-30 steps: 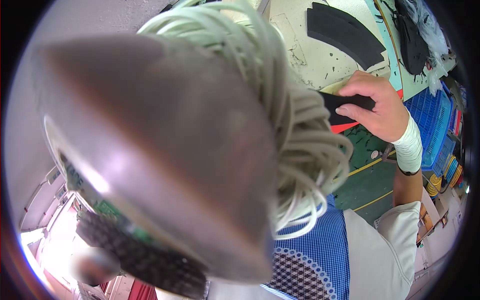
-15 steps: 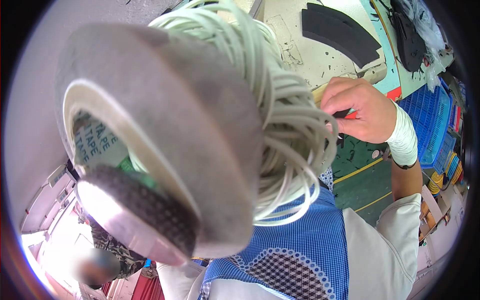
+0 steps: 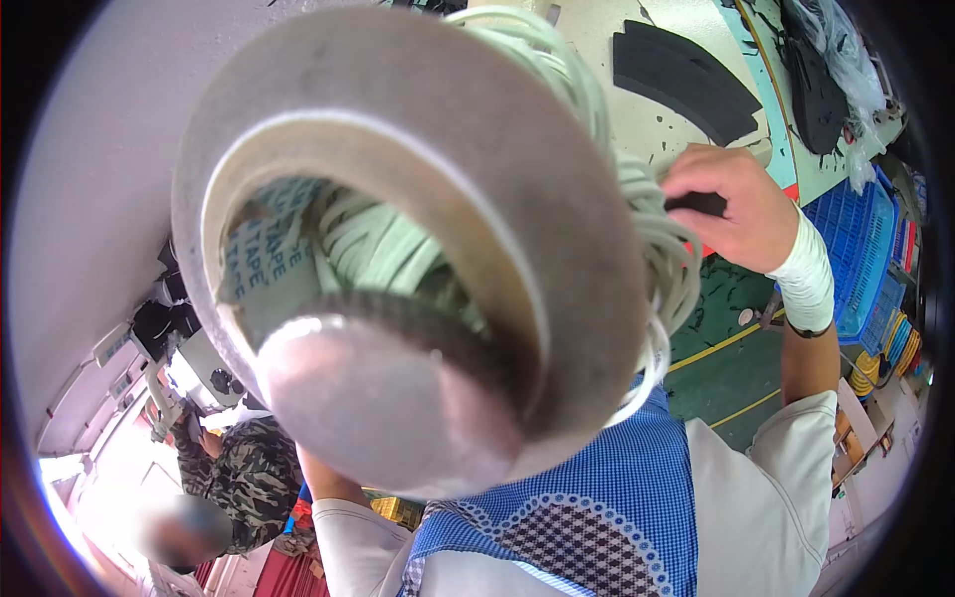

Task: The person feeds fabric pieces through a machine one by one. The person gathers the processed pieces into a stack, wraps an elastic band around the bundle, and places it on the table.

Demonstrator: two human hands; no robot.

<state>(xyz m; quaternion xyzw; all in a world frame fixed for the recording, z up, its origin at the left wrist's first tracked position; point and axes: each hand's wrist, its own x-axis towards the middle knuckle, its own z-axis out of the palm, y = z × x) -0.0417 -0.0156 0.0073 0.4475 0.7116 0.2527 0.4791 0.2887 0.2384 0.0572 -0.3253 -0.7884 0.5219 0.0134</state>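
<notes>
My right hand [image 3: 741,214], with white wrapping round the wrist, is closed, thumb and fingers pinching a small black piece [image 3: 699,204] at the table's near edge. Just beyond it lie curved black foam-like pieces [image 3: 686,80] on the table. A large grey-brown tape roll [image 3: 418,70], its core printed "TAPE", hangs close to the camera and blocks much of the view. Behind the roll is a bundle of pale cord [image 3: 657,239]. My left hand is hidden behind the roll; only part of that forearm [image 3: 333,483] shows.
Blue plastic crates [image 3: 860,249] stand at the right beside stacked yellow rings [image 3: 865,373]. Black parts [image 3: 818,95] and clear plastic [image 3: 851,60] lie at the table's far right. Black scraps litter the green floor [image 3: 731,298]. A person in camouflage [image 3: 254,478] is at lower left.
The tape roll and cord have swung right and turned, so more of the roll's opening shows. My right hand has shifted slightly right, still pinching the black piece.
</notes>
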